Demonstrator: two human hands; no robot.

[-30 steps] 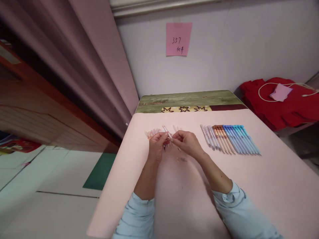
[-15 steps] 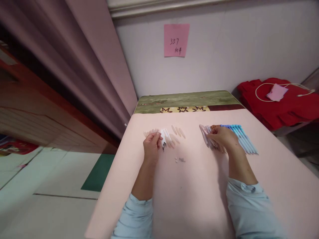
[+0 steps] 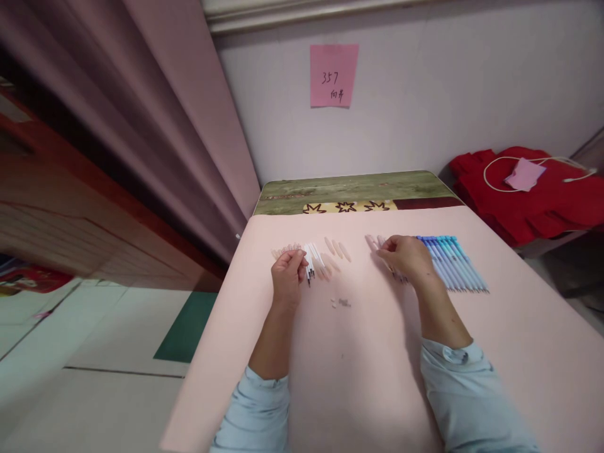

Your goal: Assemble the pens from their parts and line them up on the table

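Note:
My left hand (image 3: 289, 270) is held in a pinch on the left of the table. Whatever its fingertips may hold is too small to make out. Beside them lie a bundle of thin white pen refills (image 3: 313, 257) with dark tips and a group of clear barrel pieces (image 3: 281, 251). My right hand (image 3: 408, 259) is closed at the fingertips over pinkish clear pens (image 3: 372, 242), largely covering them. Just right of that hand is a neat row of blue-topped pens (image 3: 455, 264), side by side with tips toward me.
Several loose translucent barrels (image 3: 337, 248) lie mid-table. Tiny parts (image 3: 344, 302) sit nearer me on the pink tabletop cover (image 3: 368, 377). A pink note (image 3: 334, 75) is on the wall. Red cloth (image 3: 533, 207) with a white cable lies at the right, a curtain (image 3: 174, 94) at the left.
My right hand has moved left, and the pinkish pens have shifted left with it. More of the blue-topped row now shows. My left hand has stayed in place.

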